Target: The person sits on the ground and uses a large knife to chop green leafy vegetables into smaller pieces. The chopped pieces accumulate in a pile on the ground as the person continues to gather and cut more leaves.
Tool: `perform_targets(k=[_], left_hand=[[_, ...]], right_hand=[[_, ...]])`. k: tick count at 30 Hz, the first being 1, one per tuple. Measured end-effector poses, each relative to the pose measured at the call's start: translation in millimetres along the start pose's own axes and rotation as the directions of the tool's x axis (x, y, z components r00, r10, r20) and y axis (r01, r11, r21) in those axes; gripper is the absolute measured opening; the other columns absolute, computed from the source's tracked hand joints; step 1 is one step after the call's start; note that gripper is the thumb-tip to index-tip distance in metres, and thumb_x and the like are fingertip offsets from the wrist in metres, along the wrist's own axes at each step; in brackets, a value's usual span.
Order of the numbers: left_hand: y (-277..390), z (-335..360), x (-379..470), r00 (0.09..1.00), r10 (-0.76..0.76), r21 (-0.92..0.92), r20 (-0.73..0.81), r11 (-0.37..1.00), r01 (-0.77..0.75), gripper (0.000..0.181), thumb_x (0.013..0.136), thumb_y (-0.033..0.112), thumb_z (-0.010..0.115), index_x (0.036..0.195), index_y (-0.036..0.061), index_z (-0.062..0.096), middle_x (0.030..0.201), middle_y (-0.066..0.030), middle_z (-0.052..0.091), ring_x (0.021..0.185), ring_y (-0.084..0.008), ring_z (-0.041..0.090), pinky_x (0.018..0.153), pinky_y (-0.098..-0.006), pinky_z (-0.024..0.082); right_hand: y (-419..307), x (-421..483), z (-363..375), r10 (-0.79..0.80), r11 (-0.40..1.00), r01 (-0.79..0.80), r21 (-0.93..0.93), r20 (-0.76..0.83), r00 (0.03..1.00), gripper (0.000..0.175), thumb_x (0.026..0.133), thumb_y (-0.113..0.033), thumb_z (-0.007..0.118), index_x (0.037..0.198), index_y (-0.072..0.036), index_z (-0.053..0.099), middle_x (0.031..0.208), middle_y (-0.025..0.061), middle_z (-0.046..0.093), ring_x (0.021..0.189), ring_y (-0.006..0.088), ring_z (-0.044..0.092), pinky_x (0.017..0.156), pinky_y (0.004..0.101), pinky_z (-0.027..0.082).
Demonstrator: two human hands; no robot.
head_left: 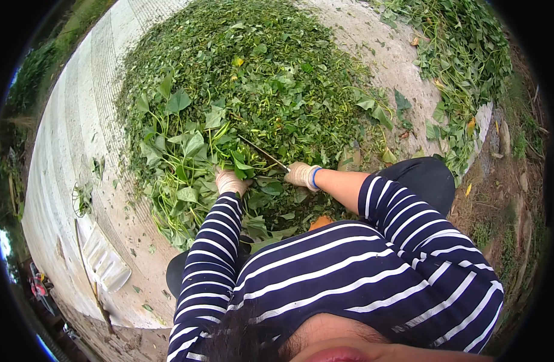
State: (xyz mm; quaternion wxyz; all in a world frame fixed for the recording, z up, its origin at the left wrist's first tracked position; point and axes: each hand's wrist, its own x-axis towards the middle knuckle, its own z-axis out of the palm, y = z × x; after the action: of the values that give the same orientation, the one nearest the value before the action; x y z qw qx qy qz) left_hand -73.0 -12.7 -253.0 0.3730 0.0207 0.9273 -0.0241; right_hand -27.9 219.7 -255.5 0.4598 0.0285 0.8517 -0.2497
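Observation:
My left hand (231, 182), in a pale work glove, grips a bunch of leafy green vines (193, 156) whose broad leaves spread forward and to the left. In my gloved right hand (299, 175) is a long-bladed knife (263, 152). Its blade points forward and left, close beside the gripped stems, and I cannot tell whether it touches them. Beneath and beyond both hands lies a wide heap of chopped leaves and stems (277, 90). Leaves cover most of my left fingers.
Uncut vines (462, 59) lie piled at the far right on the concrete slab (73, 149). A white plastic tray (106, 258) and a long wooden stick (87, 262) rest at lower left. Bare soil (507, 194) borders the slab on the right. A red motorcycle (40, 287) stands at the left rim.

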Motion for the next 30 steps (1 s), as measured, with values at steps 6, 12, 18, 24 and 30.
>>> perform_targets(k=[6, 12, 18, 24, 30], left_hand=[[3.7, -70.1, 13.3, 0.909, 0.324, 0.565, -0.262, 0.815, -0.128, 0.133, 0.055, 0.072, 0.081, 0.156, 0.0062, 0.024, 0.163, -0.0186, 0.018, 0.152, -0.0398, 0.006, 0.123, -0.0542, 0.002], [-6.0, -110.2, 62.3, 0.993, 0.096, 0.342, -0.062, 0.937, -0.070, 0.132, 0.057, 0.065, 0.086, 0.154, -0.0003, 0.025, 0.157, -0.0227, 0.030, 0.147, -0.0338, 0.025, 0.120, -0.0412, 0.022], [-10.1, -64.8, 33.1, 0.994, -0.106, 0.131, 0.003, 0.986, 0.105, 0.094, 0.056, 0.046, 0.095, 0.128, 0.0018, 0.053, 0.119, -0.0170, 0.065, 0.113, -0.0297, 0.063, 0.095, -0.0377, 0.052], [-2.7, -20.8, -13.9, 0.990, -0.007, 0.148, -0.139, 0.989, 0.028, 0.104, 0.052, 0.030, 0.095, 0.140, 0.0086, 0.044, 0.136, -0.0123, 0.054, 0.125, -0.0296, 0.053, 0.104, -0.0403, 0.044], [10.5, -21.4, 0.7, 0.980, -0.017, 0.319, -0.197, 0.944, 0.080, 0.081, 0.066, 0.020, 0.082, 0.138, 0.0109, 0.047, 0.137, -0.0120, 0.049, 0.131, -0.0301, 0.045, 0.108, -0.0424, 0.039]], right_hand=[[51.4, -47.5, -179.2, -0.079, 0.899, 0.011, 0.438, 0.137, 0.987, 0.027, 0.090, -0.030, 0.066, 0.096, -0.007, 0.054, 0.059, 0.0004, 0.044, 0.044, 0.0136, 0.041, 0.041, 0.0340, 0.036], [152.0, -72.8, -264.1, 0.113, 0.983, -0.054, 0.175, -0.349, 0.930, 0.044, 0.089, -0.031, 0.060, 0.122, -0.003, 0.056, 0.095, 0.0190, 0.067, 0.085, 0.0281, 0.066, 0.077, 0.0438, 0.054], [278.9, 8.7, -258.9, 0.351, 0.915, -0.402, 0.029, -0.546, 0.760, 0.046, 0.093, -0.023, 0.054, 0.134, -0.003, 0.049, 0.121, 0.0235, 0.065, 0.110, 0.0354, 0.065, 0.091, 0.0446, 0.052], [360.1, 30.0, -249.6, 0.458, 0.852, -0.517, 0.081, -0.592, 0.663, 0.040, 0.098, -0.014, 0.043, 0.137, -0.006, 0.049, 0.141, 0.0168, 0.054, 0.126, 0.0335, 0.057, 0.101, 0.0464, 0.048], [371.6, 50.4, -268.3, 0.504, 0.792, -0.606, 0.079, -0.646, 0.574, 0.038, 0.099, -0.019, 0.042, 0.135, -0.016, 0.055, 0.135, 0.0129, 0.061, 0.124, 0.0309, 0.059, 0.103, 0.0454, 0.047]])
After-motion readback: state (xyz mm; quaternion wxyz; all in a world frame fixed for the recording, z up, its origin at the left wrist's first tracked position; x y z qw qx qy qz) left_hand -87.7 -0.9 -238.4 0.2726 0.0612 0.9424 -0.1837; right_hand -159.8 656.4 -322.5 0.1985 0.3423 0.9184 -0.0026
